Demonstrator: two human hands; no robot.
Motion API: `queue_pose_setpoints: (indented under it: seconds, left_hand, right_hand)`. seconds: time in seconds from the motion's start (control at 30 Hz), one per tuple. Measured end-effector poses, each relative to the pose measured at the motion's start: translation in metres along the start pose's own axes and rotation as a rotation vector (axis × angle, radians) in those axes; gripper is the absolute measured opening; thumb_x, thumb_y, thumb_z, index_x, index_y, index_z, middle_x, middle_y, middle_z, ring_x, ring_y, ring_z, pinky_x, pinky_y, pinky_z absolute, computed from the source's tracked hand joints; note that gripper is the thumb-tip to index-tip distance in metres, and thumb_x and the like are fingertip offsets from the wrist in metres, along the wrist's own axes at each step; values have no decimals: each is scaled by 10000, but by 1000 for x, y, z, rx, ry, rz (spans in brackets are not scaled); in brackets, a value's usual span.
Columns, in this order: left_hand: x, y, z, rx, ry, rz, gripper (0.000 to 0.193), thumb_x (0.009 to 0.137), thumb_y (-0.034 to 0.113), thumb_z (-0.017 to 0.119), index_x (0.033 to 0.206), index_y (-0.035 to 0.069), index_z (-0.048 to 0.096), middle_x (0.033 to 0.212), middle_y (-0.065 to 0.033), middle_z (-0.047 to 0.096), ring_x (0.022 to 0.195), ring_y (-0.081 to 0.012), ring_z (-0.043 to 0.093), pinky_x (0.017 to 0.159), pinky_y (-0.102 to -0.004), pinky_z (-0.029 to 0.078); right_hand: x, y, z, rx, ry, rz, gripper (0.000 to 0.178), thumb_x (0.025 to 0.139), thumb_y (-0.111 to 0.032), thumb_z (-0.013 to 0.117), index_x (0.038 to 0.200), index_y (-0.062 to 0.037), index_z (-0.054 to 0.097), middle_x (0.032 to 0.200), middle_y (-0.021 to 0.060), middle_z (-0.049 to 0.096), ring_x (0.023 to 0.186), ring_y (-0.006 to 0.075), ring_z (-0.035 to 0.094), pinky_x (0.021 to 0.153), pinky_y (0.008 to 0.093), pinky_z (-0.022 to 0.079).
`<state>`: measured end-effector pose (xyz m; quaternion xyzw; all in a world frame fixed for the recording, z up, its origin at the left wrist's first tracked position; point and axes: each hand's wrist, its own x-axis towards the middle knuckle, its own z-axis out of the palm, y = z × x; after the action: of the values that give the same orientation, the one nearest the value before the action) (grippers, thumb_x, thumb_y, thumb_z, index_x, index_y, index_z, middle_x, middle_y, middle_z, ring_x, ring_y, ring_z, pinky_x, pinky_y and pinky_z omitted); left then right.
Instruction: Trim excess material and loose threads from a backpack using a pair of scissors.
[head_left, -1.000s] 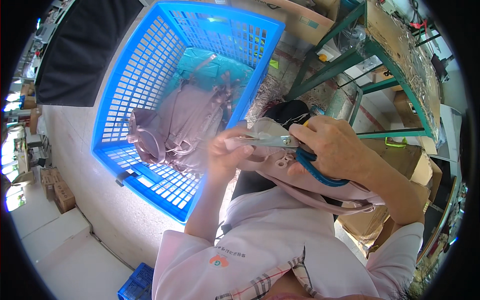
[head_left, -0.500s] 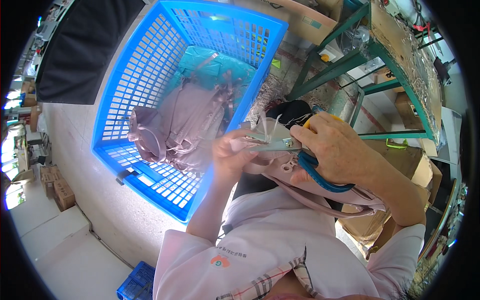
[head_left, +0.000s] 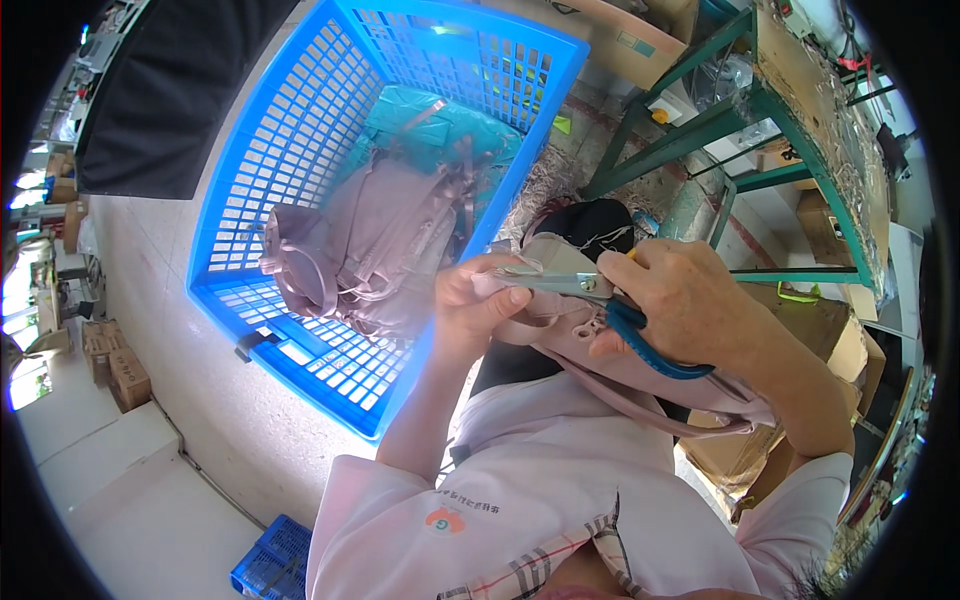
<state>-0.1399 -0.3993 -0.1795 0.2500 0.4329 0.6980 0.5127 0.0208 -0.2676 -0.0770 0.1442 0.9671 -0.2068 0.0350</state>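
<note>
My right hand (head_left: 680,300) is closed round scissors (head_left: 562,284) with blue and yellow handles. Their blades point left and lie nearly together, the tips at the fingers of my left hand (head_left: 468,312). That hand pinches the edge of a dusty-pink fabric bag (head_left: 558,330), whose body and long straps spread over my lap and under my right forearm. Loose pale threads show near the bag's far edge. My left fingers partly hide the blade tips and the pinched fabric.
Left of my lap stands a large blue plastic basket (head_left: 205,225) with several similar pink bags (head_left: 385,225) and teal plastic sheeting (head_left: 410,115) inside. A green-framed workbench (head_left: 800,130) stands at the right, cardboard boxes (head_left: 735,465) below it. Thread scraps litter the floor beyond my lap.
The scissor blades, apart before round pale threads that stood up, have come nearly together. Those threads no longer stand above the blades. My left thumb now lies nearer the blades.
</note>
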Motion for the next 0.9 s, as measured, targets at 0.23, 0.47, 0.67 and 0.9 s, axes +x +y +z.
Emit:
queue_pose_setpoints:
  seconds: [0.23,0.47,0.67,0.9]
  left_hand:
    - [1,-3,1,-25,-57,2,235,706,45,688,927,15,615,844,-35,618,775,-91,554,714,-231,442]
    - [1,-3,2,-24,-23,-31,229,716,58,683,926,2,610,838,-31,615,767,-94,554,702,-229,446]
    - [3,3,1,16,0,-82,240,716,86,683,918,-10,598,826,-41,612,763,-108,561,710,-232,447]
    - [8,-2,-3,-13,6,-33,333,702,104,688,988,25,538,914,-80,574,845,-149,554,739,-267,450]
  right_hand:
    - [7,-3,0,-8,63,-44,529,626,-483,663,823,-30,471,691,170,527,719,316,561,628,373,454]
    - [7,-1,5,-65,0,-22,500,658,-483,638,772,-27,466,604,147,521,609,305,567,571,370,463]
    - [2,7,10,47,-104,53,522,667,-498,651,848,-38,484,573,113,487,508,242,516,476,339,410]
    - [-16,20,9,886,21,373,601,618,-445,741,1009,-53,505,616,-12,422,574,87,403,528,229,360]
